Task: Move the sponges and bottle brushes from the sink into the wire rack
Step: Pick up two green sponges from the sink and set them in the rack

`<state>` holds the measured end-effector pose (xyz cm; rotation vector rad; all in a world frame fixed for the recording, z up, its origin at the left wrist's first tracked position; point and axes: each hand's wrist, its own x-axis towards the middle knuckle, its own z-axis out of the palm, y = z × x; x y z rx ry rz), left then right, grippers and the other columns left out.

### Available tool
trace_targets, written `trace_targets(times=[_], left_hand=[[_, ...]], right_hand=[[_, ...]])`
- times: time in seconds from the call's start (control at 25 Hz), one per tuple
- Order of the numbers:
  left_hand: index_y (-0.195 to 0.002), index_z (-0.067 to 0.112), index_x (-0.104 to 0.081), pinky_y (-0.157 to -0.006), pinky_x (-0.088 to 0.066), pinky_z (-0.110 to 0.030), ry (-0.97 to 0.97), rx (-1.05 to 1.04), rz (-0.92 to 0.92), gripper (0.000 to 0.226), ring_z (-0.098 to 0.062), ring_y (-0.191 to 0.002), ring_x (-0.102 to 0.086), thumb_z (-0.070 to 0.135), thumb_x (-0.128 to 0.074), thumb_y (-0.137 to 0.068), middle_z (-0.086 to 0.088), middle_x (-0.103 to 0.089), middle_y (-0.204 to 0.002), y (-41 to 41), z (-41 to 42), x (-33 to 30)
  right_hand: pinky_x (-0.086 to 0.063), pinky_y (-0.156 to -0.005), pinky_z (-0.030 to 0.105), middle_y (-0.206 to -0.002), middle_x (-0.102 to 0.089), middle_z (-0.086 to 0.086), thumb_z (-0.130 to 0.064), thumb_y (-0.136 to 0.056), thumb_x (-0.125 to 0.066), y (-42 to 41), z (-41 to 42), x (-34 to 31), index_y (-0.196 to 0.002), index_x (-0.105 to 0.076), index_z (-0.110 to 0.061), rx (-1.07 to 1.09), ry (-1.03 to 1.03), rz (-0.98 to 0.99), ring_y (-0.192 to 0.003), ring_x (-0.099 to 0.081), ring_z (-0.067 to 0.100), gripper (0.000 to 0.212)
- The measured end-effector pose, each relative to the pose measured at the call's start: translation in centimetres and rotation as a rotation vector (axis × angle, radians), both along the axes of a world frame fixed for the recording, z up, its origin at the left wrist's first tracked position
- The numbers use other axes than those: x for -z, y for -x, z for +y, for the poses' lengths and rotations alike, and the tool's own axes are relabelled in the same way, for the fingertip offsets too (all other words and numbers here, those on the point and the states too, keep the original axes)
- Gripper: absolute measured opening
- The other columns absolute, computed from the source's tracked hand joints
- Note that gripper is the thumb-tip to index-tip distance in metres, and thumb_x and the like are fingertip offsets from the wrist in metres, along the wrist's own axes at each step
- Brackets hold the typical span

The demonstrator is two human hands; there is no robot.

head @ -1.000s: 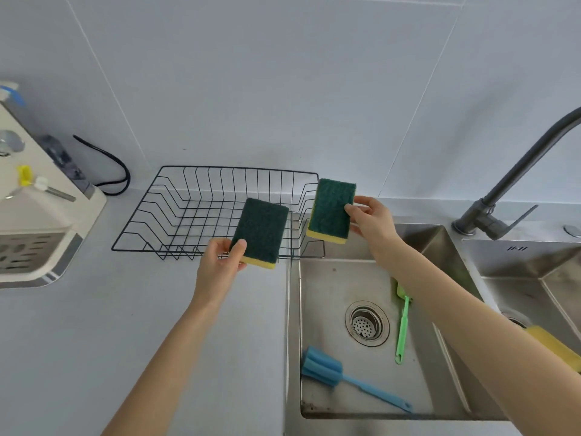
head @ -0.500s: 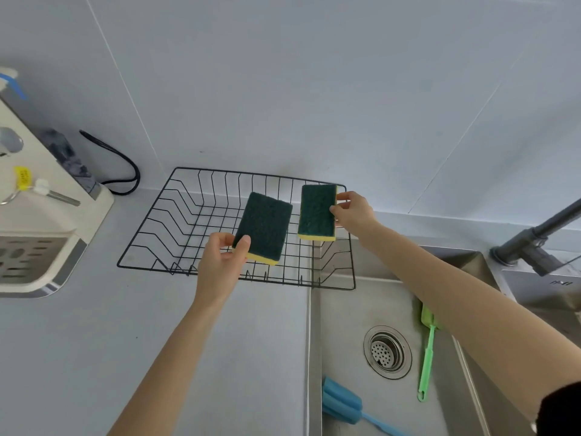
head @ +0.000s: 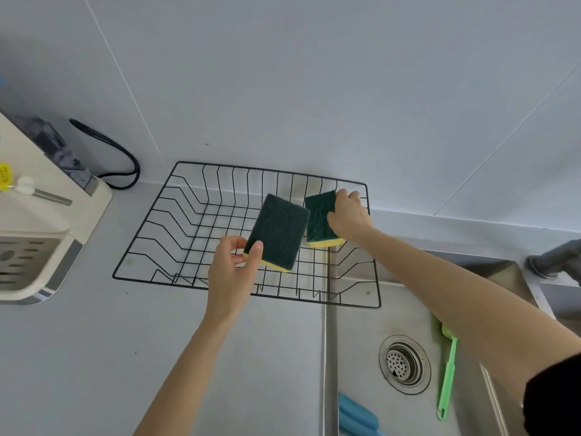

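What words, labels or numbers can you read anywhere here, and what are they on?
None is readable.
Yellow tag at the left edge, by the white appliance: dark marks, too blurred to read.
Sponges, wire rack, brushes and sink: no visible text.

Soft, even daylight fills the scene, casting only faint shadows beneath the wire rack [head: 195, 228] on the surface [head: 94, 357]. Wide-angle distortion bends the wall [head: 314, 73] seams; the faucet [head: 556, 262] at the edge looks blurred.
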<state>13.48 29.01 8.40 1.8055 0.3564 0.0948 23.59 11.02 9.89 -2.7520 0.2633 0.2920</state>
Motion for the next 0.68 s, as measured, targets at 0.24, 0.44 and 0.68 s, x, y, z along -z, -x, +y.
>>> trace_targets(times=[0.24,0.44,0.68], left_hand=[[-0.097,0.017,-0.046,-0.073,-0.044,-0.027,0.027,0.003,-0.005,0.017,-0.029,-0.101,-0.063,0.028,-0.055,-0.087,0.013,-0.053,-0.091,0.0,0.0,-0.1],[-0.098,0.018,-0.046,-0.08,-0.046,-0.033,0.028,0.005,-0.005,0.017,-0.03,-0.102,-0.062,0.028,-0.055,-0.088,0.016,-0.052,-0.091,0.0,0.2,0.0],[-0.099,0.017,-0.046,-0.068,-0.044,-0.021,0.016,-0.008,0.007,0.018,-0.027,-0.101,-0.062,0.029,-0.054,-0.088,0.002,-0.055,-0.105,-0.1,0.1,0.1]], right_hand=[[-0.04,-0.098,0.041,-0.144,-0.03,0.019,-0.023,-0.092,-0.047,1.9,0.4,0.3,-0.139,-0.031,-0.009,-0.284,0.264,-0.143,-0.13,-0.033,0.033,0.052],[-0.011,-0.118,0.048,-0.155,-0.017,0.019,-0.033,-0.089,-0.055,2.8,-0.1,2.8,-0.148,-0.017,-0.016,-0.468,0.468,-0.009,-0.145,-0.014,0.034,0.072],[-0.015,-0.118,0.045,-0.143,-0.039,0.017,-0.023,-0.089,-0.059,2.5,-0.4,3.2,-0.142,-0.025,-0.013,-0.465,0.526,-0.071,-0.134,-0.038,0.033,0.064]])
